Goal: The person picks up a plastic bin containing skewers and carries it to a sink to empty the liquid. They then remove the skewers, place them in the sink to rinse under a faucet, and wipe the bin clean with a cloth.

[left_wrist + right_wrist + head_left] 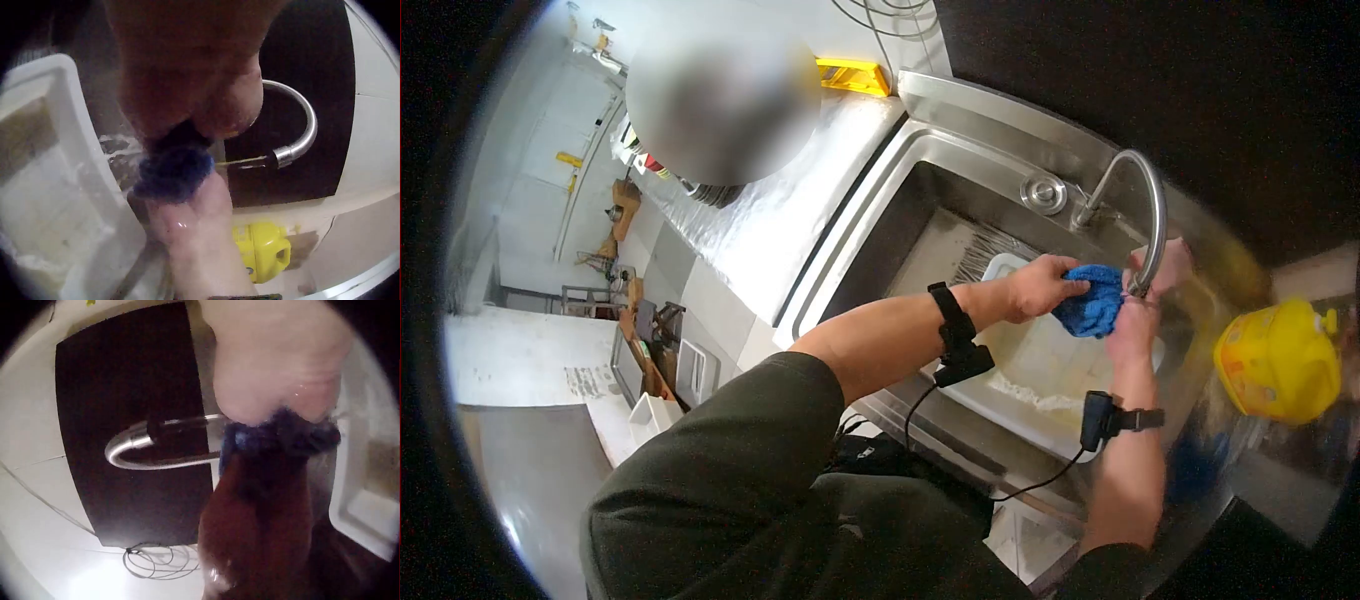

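A wet blue cloth (1090,300) is bunched up between both hands over the sink, beside the spout of the curved metal faucet (1152,210). My left hand (1042,286) grips its left side, thumb lying along the cloth. On the other side my right hand (1135,322) holds the cloth, partly hidden behind the faucet. In the left wrist view, a thin stream of water (247,162) runs from the spout onto the blue cloth (175,175). Below the hands, a white plastic tub (1040,390) with cloudy water sits in the sink.
The steel sink (880,235) has a drain strainer (1043,194) on its back ledge. A yellow jug (1278,360) stands at the right. A silvery counter (800,200) adjoins the sink at the left, with a yellow object (853,77) at its back.
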### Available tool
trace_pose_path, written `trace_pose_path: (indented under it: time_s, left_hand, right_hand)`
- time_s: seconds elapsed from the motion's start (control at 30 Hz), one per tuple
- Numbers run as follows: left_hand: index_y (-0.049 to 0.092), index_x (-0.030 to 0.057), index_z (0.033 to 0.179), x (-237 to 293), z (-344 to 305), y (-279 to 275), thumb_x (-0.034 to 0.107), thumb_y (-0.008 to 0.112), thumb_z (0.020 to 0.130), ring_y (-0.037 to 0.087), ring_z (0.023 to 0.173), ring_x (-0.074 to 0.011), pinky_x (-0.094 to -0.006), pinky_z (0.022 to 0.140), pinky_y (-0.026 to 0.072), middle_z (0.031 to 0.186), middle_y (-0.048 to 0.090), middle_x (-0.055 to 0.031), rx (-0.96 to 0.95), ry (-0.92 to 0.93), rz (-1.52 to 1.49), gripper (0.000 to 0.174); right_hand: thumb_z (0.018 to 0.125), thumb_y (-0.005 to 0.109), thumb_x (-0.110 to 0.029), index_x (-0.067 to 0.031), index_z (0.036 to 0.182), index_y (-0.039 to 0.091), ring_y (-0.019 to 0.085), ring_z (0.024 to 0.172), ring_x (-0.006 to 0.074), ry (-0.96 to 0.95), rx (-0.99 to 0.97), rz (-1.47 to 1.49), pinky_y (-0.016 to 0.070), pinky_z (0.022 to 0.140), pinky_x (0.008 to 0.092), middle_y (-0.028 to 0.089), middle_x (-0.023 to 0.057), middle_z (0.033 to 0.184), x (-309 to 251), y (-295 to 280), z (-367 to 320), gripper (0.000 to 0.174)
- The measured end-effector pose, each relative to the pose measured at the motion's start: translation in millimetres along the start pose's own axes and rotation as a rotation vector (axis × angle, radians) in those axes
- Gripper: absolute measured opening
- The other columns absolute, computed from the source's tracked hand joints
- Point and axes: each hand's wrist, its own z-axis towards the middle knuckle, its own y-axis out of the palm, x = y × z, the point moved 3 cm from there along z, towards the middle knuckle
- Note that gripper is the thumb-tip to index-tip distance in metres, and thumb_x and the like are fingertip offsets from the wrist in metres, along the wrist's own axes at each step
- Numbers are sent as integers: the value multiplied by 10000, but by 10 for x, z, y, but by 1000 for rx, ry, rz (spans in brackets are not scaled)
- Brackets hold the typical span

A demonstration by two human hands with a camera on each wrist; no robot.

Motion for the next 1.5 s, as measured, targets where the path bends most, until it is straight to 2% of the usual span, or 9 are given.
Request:
trace_pose_path:
  time_s: [0.33, 0.47, 0.63, 0.77, 1.07, 1.27, 1.33, 1.37, 1.5]
  left_hand:
    - [571, -9, 1071, 22, 195, -118, 303, 561, 893, 593, 739, -135, -295, 710, 498, 886, 629, -54, 49, -22, -277, 359]
    - [506, 4, 1166, 213, 152, -35, 293, 525, 915, 608, 876, -155, -300, 777, 500, 1024, 619, -81, -75, -10, -294, 384]
    - [506, 58, 1179, 232, 136, 189, 301, 539, 907, 596, 831, -150, -302, 760, 508, 965, 614, -51, -138, -11, -505, 367]
    - [530, 30, 1135, 69, 145, 219, 298, 563, 891, 609, 813, -165, -317, 738, 516, 955, 624, -71, -75, -87, -616, 363]
    - [549, 48, 1100, -220, 21, 272, 310, 470, 928, 635, 819, -224, -357, 731, 521, 959, 637, -90, 260, -147, -755, 323]
    - [537, 78, 1123, -283, 289, 146, 286, 447, 935, 571, 825, -194, -364, 741, 494, 917, 582, -71, 367, -160, -531, 295]
    - [531, 45, 1148, -306, 353, 141, 289, 462, 928, 574, 857, -199, -343, 771, 482, 959, 594, -87, 323, -18, -403, 336]
    - [515, 11, 1183, -256, 256, 155, 291, 469, 929, 574, 922, -198, -313, 816, 466, 1041, 599, -118, 205, 279, 312, 381]
    - [464, 6, 1262, -310, -40, 403, 276, 431, 949, 553, 1010, -197, -313, 897, 431, 1151, 572, -151, 121, -97, 138, 415]
  right_hand:
    - [818, 607, -91, 7, 1093, 540, 548, 877, 150, -29, -269, -857, 439, 816, 307, 598, 69, 990, -267, -95, -192, 299]
    - [835, 594, -117, 20, 1138, 524, 544, 1003, 165, -104, -496, -658, 423, 861, 321, 598, 81, 1060, 69, -48, -188, 339]
    - [911, 461, -215, -38, 1208, 510, 542, 1054, 230, 440, -161, 328, 427, 914, 374, 567, 81, 1150, 434, 60, -259, 349]
    - [919, 413, -264, -54, 1166, 534, 569, 1013, 248, 403, -102, 567, 461, 886, 387, 578, 91, 1133, 394, 182, -290, 346]
    - [820, 517, -64, -18, 924, 580, 607, 804, 210, 191, 49, 423, 501, 729, 336, 619, 86, 902, 10, 412, -148, 129]
    - [849, 488, -111, -13, 1248, 457, 513, 1057, 202, -247, 6, -213, 400, 907, 325, 535, 103, 1159, 65, 410, -731, 412]
    - [874, 478, -158, -16, 1225, 462, 505, 1048, 198, -229, 47, -86, 396, 902, 332, 533, 95, 1131, 58, 614, -936, 379]
    - [899, 468, -205, -19, 1201, 466, 496, 1039, 193, -214, 93, 47, 392, 896, 339, 530, 88, 1104, 50, 646, -1003, 355]
    - [921, 439, -306, -54, 1012, 499, 507, 908, 190, 228, 134, 314, 420, 792, 354, 521, 75, 943, 349, 201, -389, 275]
